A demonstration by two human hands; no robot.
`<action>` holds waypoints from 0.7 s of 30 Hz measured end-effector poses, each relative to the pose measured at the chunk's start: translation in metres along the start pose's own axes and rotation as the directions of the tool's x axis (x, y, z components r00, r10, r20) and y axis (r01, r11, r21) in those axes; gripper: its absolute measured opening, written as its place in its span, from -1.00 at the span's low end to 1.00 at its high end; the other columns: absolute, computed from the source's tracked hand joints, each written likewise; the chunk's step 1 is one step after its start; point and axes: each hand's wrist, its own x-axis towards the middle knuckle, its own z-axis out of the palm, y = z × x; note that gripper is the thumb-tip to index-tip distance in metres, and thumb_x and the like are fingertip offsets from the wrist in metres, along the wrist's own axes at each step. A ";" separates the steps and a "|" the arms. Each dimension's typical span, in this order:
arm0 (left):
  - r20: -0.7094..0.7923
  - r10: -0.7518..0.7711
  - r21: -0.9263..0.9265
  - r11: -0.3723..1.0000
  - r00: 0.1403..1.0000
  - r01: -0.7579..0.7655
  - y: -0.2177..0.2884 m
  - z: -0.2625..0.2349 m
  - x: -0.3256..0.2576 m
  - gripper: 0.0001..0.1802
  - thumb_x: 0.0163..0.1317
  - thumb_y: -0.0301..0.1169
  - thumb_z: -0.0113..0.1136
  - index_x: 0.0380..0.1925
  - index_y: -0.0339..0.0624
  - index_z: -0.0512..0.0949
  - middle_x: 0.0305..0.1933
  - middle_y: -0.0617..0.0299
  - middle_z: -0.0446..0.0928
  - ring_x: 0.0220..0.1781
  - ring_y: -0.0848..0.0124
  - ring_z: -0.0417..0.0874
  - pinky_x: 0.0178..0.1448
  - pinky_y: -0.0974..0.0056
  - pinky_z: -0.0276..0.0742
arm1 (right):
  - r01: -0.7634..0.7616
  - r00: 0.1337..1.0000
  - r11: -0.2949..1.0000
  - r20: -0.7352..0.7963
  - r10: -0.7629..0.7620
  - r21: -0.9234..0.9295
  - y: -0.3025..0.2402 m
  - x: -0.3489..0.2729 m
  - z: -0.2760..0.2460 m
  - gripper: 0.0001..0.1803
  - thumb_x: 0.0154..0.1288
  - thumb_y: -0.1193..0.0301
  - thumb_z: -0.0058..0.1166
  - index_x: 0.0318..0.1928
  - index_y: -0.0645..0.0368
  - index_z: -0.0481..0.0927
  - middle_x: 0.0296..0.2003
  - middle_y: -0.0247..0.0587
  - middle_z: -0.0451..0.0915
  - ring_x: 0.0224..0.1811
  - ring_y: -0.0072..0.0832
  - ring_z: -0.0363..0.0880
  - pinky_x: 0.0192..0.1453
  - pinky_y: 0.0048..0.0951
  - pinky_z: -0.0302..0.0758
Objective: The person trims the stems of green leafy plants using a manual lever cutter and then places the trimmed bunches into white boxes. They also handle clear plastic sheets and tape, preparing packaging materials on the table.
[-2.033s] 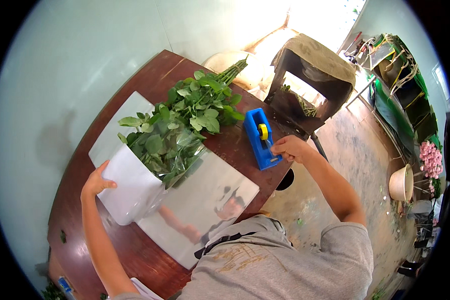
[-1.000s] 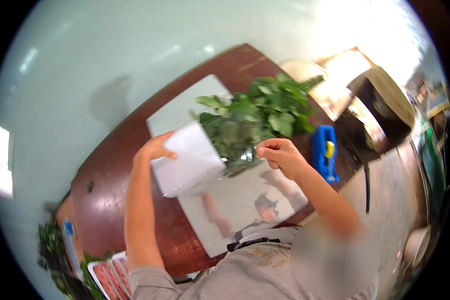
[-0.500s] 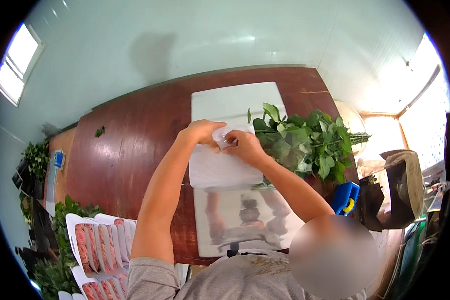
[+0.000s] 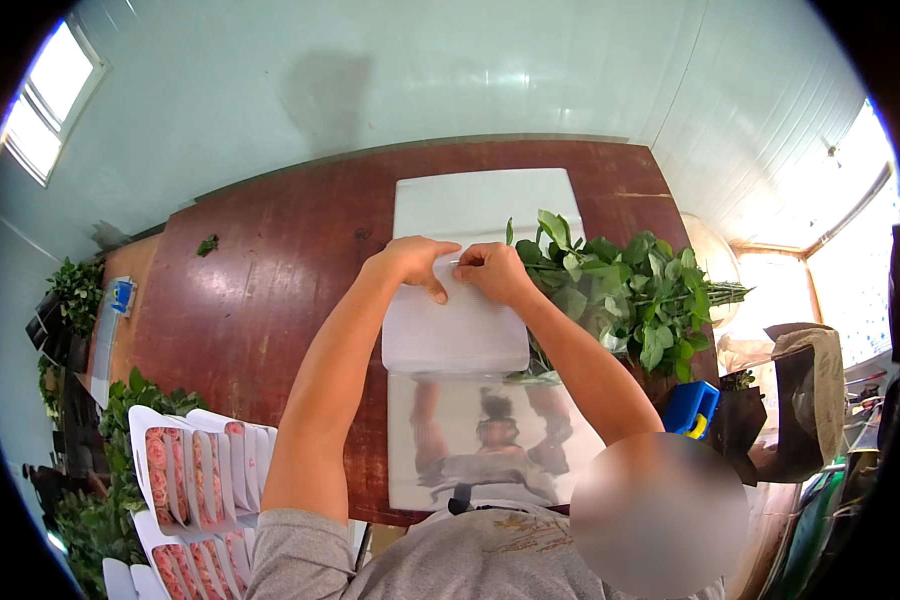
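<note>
A bunch of leafy flower stems [image 4: 630,290] lies across the table, its left end inside a white wrapper [image 4: 455,335]; the flower heads are hidden. My left hand [image 4: 416,266] rests over the wrapper's far left part, thumb spread away from the fingers. Close beside it, my right hand [image 4: 490,272] is closed in a pinch above the wrapper. A small pale bit shows at its fingertips, too small to name. Under the bunch is a white sheet [image 4: 485,200], and nearer me a shiny clear film [image 4: 475,440] covers the tabletop.
A blue tape dispenser [image 4: 690,408] stands at the table's right edge. Wrapped bunches of pink roses [image 4: 185,480] stand at lower left with greenery behind. A loose leaf sprig [image 4: 207,245] lies on the dark red table [image 4: 270,290]. A dark bag [image 4: 800,400] is at right.
My right hand has shifted slightly away from me along the wrapper, its fingertips still pinched. My left hand stays in nearly the same place. The whole view has shifted a little.
</note>
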 end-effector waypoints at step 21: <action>0.007 0.023 0.000 1.000 1.000 -0.023 -0.005 0.001 0.003 0.21 -0.35 -0.16 0.69 0.45 0.23 0.29 0.26 0.07 0.55 0.30 0.12 0.55 0.28 0.12 0.52 | 0.106 0.994 0.994 -0.034 -0.105 0.029 -0.016 -0.039 0.007 -0.77 0.08 0.37 0.41 -0.27 0.21 0.71 -0.40 -0.19 0.70 -0.37 -0.42 0.63 -0.20 -0.39 0.53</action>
